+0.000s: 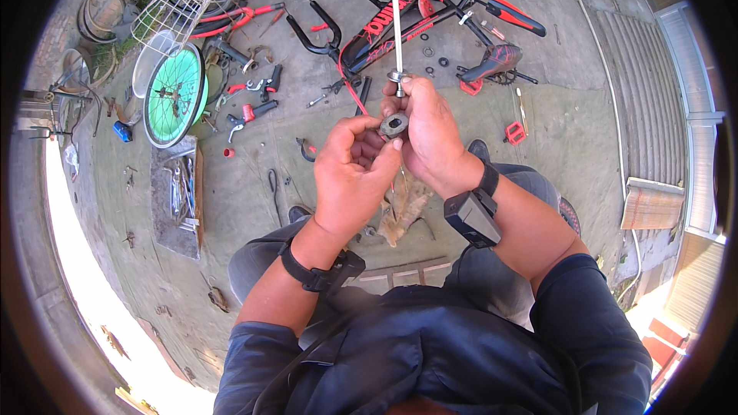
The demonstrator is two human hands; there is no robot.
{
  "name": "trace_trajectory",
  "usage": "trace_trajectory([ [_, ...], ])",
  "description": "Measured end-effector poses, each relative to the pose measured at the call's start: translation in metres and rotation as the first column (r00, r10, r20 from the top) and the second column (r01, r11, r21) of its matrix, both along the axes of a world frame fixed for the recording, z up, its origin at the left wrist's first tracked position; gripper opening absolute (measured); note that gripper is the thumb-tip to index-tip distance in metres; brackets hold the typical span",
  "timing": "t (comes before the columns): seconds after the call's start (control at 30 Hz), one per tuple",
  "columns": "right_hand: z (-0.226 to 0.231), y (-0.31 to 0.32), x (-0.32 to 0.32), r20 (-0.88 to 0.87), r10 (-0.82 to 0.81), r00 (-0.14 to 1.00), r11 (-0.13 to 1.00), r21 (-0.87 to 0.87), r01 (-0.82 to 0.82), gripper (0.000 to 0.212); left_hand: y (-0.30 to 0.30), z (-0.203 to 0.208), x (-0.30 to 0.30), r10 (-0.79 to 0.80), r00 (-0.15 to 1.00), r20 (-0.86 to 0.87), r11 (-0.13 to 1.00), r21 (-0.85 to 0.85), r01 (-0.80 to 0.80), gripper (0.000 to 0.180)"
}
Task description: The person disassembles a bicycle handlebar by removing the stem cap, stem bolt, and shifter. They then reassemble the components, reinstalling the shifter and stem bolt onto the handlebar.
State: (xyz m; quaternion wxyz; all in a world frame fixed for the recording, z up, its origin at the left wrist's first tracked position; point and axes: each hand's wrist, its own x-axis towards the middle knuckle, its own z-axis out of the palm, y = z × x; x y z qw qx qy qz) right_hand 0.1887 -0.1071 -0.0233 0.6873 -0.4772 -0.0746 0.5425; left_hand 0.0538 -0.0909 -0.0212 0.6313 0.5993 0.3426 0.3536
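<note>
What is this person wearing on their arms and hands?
Both hands, left hand and right hand, are bare, without gloves. Each wrist carries a black strap with a boxy black device. Dark blue sleeves are pushed up to about the elbows, leaving the forearms uncovered.

Long thin metal rod [394,19], upright, nut near its lower end, small grey ring-shaped part [393,124] just below, held at fingertips
</note>
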Motion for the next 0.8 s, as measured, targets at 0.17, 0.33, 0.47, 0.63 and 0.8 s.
trace_trajectory([
  [0.17, 0.003, 0.000, 0.004, 0.068, 0.043, 0.997, 0.997, 0.061, -0.047, 0.027, 0.007, -0.002, 0.000, 0.021, 0.992, 0.126, 0.991, -0.135, -0.003, 0.035],
  [0.33, 0.012, -0.001, 0.013, 0.256, 0.065, 0.964, 0.989, 0.110, -0.096, 0.025, 0.015, 0.002, -0.007, 0.015, 0.975, 0.221, 0.985, -0.173, 0.024, 0.031],
  [0.47, 0.026, -0.005, 0.036, 0.598, 0.129, 0.791, 0.974, 0.075, -0.216, 0.024, 0.040, 0.008, -0.025, -0.002, 0.952, 0.305, 0.994, -0.102, 0.035, 0.033],
  [0.63, 0.034, -0.020, 0.065, 0.825, 0.249, 0.508, 0.926, -0.048, -0.375, 0.020, 0.081, 0.018, -0.070, 0.025, 0.966, 0.258, 1.000, 0.010, -0.028, 0.036],
  [0.8, 0.029, -0.029, 0.076, 0.844, 0.297, 0.446, 0.916, -0.121, -0.382, 0.014, 0.094, 0.024, -0.105, 0.070, 0.986, 0.151, 0.991, 0.102, -0.086, 0.031],
])
